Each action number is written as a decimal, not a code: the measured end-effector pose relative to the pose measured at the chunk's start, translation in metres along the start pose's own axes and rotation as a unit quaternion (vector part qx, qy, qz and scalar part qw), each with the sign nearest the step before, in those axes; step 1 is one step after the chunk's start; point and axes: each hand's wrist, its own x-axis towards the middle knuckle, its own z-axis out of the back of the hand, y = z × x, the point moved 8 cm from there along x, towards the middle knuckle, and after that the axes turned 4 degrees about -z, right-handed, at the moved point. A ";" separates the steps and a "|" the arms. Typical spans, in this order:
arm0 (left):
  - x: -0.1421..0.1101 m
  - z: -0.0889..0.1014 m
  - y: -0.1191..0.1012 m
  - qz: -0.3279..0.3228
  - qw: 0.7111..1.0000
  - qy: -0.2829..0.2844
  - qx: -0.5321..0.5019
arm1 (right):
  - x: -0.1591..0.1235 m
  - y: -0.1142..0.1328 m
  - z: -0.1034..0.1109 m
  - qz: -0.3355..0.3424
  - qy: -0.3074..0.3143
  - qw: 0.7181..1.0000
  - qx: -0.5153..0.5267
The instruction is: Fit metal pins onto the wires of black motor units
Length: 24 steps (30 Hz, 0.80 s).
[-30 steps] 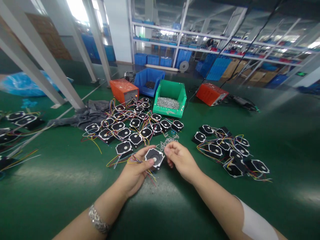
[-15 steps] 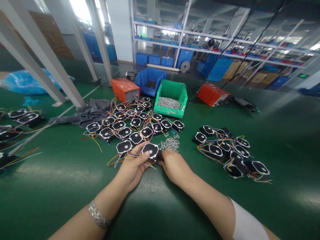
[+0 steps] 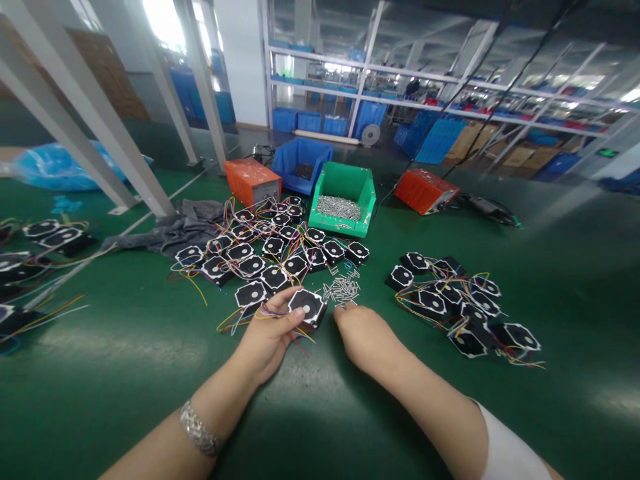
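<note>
My left hand [image 3: 267,340] is wrapped round a black stepper motor [image 3: 309,307] with a white-edged face, its thumb lying on the near edge. Coloured wires from the motor trail over my fingers. To the right, my right hand [image 3: 367,333] is closed, its fingertips at the near edge of a small pile of silver screws [image 3: 343,289]. Whatever those fingers may hold is hidden from view. A small gap separates the right hand from the held motor. Behind my left hand lie several more wired motors [image 3: 250,267] crowded together.
A green bin [image 3: 370,207] of screws stands behind the pile, beside a blue bin [image 3: 280,163]. Two orange boxes [image 3: 253,183] [image 3: 425,192] flank them. More motors [image 3: 433,301] lie at right. A grey cloth [image 3: 175,230] and metal posts [image 3: 107,120] are at left.
My right hand has moved away from the motor's side, rightward to the screw pile's near edge. The left hand still holds the motor, shifted slightly right.
</note>
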 end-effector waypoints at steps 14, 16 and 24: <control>-0.004 -0.003 0.005 0.019 0.996 0.042 0.079 | 0.000 -0.021 0.032 -0.004 -0.115 0.834 0.539; -0.005 -0.004 0.005 0.020 0.995 0.043 0.086 | -0.003 -0.018 0.038 0.010 -0.140 0.860 0.490; -0.004 -0.005 0.005 0.012 0.992 0.048 0.115 | -0.015 0.004 0.053 0.151 -0.225 0.917 0.293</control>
